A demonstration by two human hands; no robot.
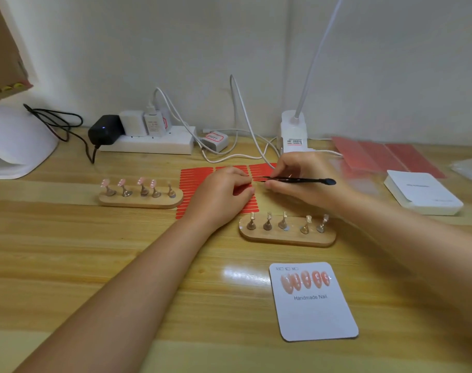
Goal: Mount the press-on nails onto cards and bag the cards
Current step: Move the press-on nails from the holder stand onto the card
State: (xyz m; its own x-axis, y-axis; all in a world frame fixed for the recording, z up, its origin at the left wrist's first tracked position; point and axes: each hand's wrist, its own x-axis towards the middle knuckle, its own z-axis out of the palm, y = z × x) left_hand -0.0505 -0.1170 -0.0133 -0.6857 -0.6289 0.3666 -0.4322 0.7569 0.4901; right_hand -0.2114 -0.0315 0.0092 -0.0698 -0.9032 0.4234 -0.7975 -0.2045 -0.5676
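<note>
A red sheet of adhesive strips (pixel 193 181) lies mid-table. My left hand (pixel 221 196) rests on it, fingers curled loosely against the sheet. My right hand (pixel 299 179) grips black tweezers (pixel 296 180), whose tips touch the sheet just right of my left fingers. A white card (pixel 315 316) printed "Handmade Nail" lies in front, with a row of several pink nails (pixel 304 281) mounted on it. The left wooden stand (pixel 140 200) holds several pink nails on its pegs. The right wooden stand (pixel 287 235) has bare pegs.
A stack of white cards (pixel 423 195) sits at the right, with more red sheets (pixel 385 157) and a clear bag (pixel 471 168) behind it. A power strip (pixel 148 144) with chargers, cables, a lamp base (pixel 294 130) and a white nail lamp (pixel 17 146) line the wall.
</note>
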